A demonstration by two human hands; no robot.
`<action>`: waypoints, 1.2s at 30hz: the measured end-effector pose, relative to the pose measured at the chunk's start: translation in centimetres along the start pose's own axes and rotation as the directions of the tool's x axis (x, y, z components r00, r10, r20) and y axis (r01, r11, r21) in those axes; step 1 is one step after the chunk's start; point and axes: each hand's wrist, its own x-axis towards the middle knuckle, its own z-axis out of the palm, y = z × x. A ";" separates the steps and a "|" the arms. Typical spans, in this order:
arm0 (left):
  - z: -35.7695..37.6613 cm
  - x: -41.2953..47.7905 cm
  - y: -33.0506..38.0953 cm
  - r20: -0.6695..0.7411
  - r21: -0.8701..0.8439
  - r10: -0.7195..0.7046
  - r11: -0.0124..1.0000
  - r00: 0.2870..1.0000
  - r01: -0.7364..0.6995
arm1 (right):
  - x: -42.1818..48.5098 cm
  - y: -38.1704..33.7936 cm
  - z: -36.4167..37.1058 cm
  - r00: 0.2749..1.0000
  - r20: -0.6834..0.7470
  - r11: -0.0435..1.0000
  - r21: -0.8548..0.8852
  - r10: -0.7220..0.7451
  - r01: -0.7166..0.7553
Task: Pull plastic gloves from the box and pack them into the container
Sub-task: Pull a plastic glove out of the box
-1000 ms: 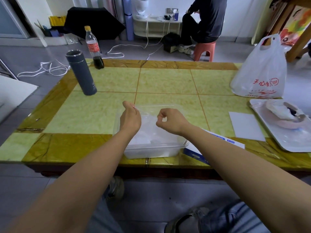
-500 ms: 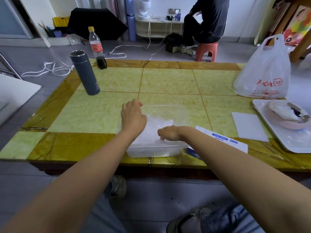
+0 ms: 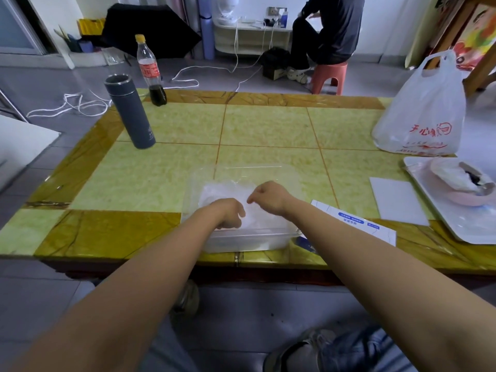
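Head view: where are the gloves?
— Heaped, whitish and crumpled, inside the clear container at the near edge of the counter.
— And the hands?
— Both are over that container. The left hand is down in it, fingers curled onto the heap; whether they grip it I cannot tell. The right hand is a little higher, fingers curled, thumb and fingertip close together; whether any film is pinched there I cannot tell.
— The box?
— The blue-and-white box lies flat just right of the container, partly under the right forearm.
— Anything else?
— A grey flask and a cola bottle far left, a white bag far right.
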 end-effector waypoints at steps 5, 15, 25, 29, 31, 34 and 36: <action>1.0 1.4 -1.1 0.036 -0.011 -0.066 0.998 0.997 0.067 | 0.9 0.8 0.9 0.952 0.240 0.972 -0.180 0.191 -0.149; 1.3 2.4 -1.6 0.046 0.104 -0.157 0.983 0.986 0.152 | 1.2 1.7 0.6 0.932 0.286 0.931 -0.345 0.224 -0.118; -0.6 -0.6 0.8 -0.366 0.019 -0.117 0.991 0.923 0.133 | -1.3 0.5 -2.4 0.996 -0.084 0.978 0.202 -0.039 0.055; -0.5 -2.1 5.0 -0.665 -0.053 0.001 0.997 0.747 -0.049 | -3.4 3.3 -5.4 0.902 -0.420 0.963 0.187 -0.099 0.193; 0.0 -3.1 8.2 -0.698 -0.094 0.093 0.971 0.710 -0.220 | -4.3 6.2 -6.5 0.875 -0.483 0.980 0.158 -0.032 0.123; 1.5 -4.4 12.7 -0.632 -0.137 0.270 0.884 0.726 -0.447 | -5.8 10.7 -7.2 0.894 -0.439 0.995 0.085 0.084 -0.052; 3.0 -4.6 15.0 -0.555 -0.127 0.361 0.853 0.749 -0.506 | -6.9 13.3 -7.0 0.922 -0.369 0.988 -0.051 0.119 -0.148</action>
